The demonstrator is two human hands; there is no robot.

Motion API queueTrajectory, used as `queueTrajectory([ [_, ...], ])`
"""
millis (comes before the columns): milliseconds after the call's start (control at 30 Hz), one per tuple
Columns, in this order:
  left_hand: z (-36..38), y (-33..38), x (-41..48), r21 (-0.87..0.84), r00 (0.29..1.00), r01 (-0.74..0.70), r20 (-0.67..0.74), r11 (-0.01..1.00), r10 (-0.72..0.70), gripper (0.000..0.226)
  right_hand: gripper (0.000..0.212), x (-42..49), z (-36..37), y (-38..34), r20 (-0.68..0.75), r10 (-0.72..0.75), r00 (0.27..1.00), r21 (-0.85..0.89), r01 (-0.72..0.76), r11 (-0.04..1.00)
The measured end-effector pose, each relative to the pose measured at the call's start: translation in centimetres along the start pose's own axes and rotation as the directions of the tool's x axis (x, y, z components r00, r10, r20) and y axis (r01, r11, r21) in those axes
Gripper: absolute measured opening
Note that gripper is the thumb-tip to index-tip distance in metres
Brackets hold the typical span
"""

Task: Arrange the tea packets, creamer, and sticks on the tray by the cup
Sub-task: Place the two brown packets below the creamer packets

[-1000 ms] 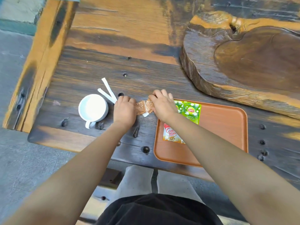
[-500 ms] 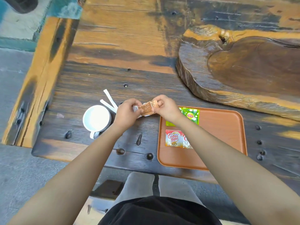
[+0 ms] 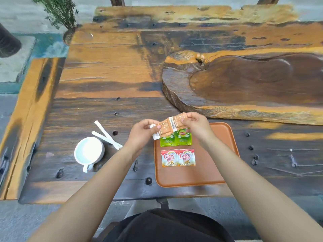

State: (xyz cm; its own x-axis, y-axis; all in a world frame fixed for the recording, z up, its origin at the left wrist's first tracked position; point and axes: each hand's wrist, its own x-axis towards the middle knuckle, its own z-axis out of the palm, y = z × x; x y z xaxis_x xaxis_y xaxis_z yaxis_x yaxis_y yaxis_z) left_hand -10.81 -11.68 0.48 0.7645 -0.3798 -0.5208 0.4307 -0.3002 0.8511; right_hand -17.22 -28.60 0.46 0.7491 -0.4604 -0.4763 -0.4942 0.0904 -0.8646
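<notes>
Both hands (image 3: 142,132) (image 3: 196,125) grip orange packets (image 3: 172,124) above tray (image 3: 215,172), hiding green tea packets (image 3: 176,140) partly.

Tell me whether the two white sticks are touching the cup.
Apart. The head view shows dark table wood between the white sticks and the rim of the cup; the sticks lie just beyond it, toward the tray.
</notes>
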Motion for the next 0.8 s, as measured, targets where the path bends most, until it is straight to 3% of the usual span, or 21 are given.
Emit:
queueTrajectory([
  [100,1.6,-1.7,-1.5,0.054,0.997,0.054,0.051,0.997,-0.057,0.009,0.02,-1.9,-1.8,1.6,-0.051,0.037,0.998,0.027,-0.036,0.999],
  [267,3.4,-5.8,-4.3,0.141,0.982,0.148,0.097,0.979,-0.162,0.022,0.017,-5.2,-3.5,5.9,-0.08,0.141,0.987,0.116,-0.131,0.985],
  [467,4.5,-9.7,-5.7,0.236,0.966,0.245,0.027,0.94,-0.259,0.022,0.024,-8.3,-3.2,10.6,-0.09,0.237,0.967,0.102,-0.228,0.968],
  [600,5.2,-10.5,-5.9,0.393,0.98,0.195,-0.041,0.899,-0.195,0.002,0.021,-9.5,-2.9,12.3,-0.122,0.248,0.961,0.099,-0.237,0.966],
  [800,6.2,-11.3,-5.9,0.601,0.998,0.067,-0.045,0.796,-0.05,0.011,0.018,-9.5,-3.2,12.7,-0.147,0.22,0.964,0.055,-0.214,0.975],
])
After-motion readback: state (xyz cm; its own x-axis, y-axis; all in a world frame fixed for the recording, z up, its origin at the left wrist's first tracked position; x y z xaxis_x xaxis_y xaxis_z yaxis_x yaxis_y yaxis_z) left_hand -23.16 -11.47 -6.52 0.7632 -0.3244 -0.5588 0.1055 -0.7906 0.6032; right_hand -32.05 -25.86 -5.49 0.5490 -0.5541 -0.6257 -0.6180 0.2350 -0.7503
